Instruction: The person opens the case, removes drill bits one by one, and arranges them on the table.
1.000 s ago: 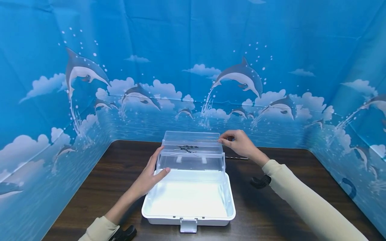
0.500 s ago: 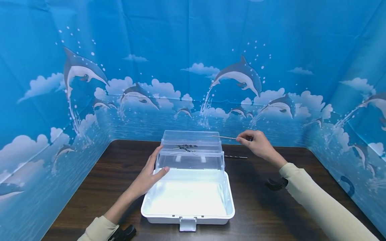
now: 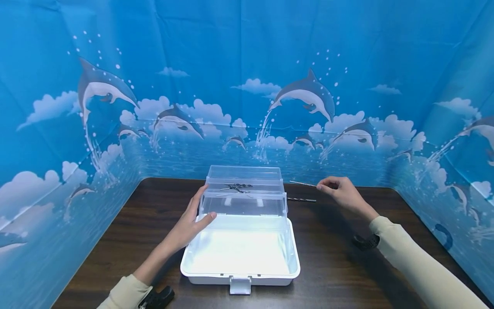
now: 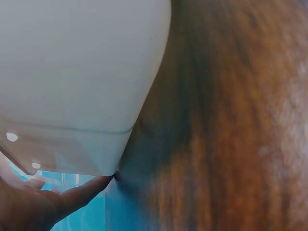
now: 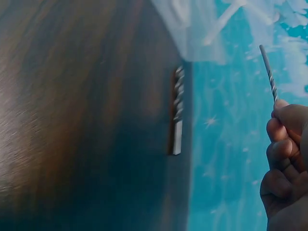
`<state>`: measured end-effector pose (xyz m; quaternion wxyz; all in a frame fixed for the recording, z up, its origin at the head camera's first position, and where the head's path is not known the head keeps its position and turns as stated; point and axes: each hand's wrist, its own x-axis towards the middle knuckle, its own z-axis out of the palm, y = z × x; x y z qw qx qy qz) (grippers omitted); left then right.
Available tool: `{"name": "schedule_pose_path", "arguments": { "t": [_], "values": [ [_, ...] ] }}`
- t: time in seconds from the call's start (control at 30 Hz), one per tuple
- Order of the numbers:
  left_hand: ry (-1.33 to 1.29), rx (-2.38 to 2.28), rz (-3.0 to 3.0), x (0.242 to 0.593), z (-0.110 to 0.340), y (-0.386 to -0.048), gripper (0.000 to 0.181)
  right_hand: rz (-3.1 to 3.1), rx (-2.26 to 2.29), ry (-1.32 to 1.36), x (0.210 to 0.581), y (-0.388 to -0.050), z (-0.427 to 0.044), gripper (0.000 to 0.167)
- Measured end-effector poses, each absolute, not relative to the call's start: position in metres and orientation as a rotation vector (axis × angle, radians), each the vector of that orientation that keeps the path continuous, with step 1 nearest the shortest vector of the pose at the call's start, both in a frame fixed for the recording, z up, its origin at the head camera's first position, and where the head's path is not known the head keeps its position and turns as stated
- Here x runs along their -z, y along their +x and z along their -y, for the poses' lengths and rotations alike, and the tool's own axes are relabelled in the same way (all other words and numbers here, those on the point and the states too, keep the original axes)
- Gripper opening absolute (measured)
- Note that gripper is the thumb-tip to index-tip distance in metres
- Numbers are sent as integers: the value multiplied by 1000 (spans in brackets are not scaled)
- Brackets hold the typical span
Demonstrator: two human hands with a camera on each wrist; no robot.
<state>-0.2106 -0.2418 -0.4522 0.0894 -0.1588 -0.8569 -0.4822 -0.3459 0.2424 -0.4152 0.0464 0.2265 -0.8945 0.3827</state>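
A white tool box point(image 3: 204, 280) stands with its clear stepped trays point(image 3: 245, 208) raised at the back. My left hand point(image 3: 187, 227) rests against the left side of the trays, fingers extended and thumb over the front corner. To the right of the box, my right hand point(image 3: 341, 193) pinches a thin drill bit point(image 3: 302, 183) by one end between thumb and forefinger. The bit points left, as the right wrist view also shows. Below it a thicker drill bit point(image 5: 178, 113) lies on the table. Several dark drill bits point(image 3: 239, 188) lie in a tray.
The dark wooden table point(image 3: 143, 223) reaches back to a blue dolphin-print curtain point(image 3: 247, 86), which surrounds it at the back and both sides. The box's front latch point(image 3: 240, 285) hangs down towards the near table edge.
My right hand has moved right and slightly down, away from the top tray, with the thin drill bit pinched in it. My left hand stays at the trays.
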Motion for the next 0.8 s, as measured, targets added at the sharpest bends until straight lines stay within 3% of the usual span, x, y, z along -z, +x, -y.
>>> {"name": "schedule_pose_path", "arguments": {
  "t": [0.2, 0.43, 0.8],
  "values": [
    [-485, 1435, 2547, 450, 242, -212, 83, 2763, -1246, 687, 439, -356, -252, 29],
    [-489, 1444, 2538, 451, 242, -211, 82, 2799, -1204, 743, 460, -367, -255, 16],
    [-486, 1441, 2541, 451, 242, -210, 81, 2803, -1117, 832, 474, -371, -248, 11]
  ]
}}
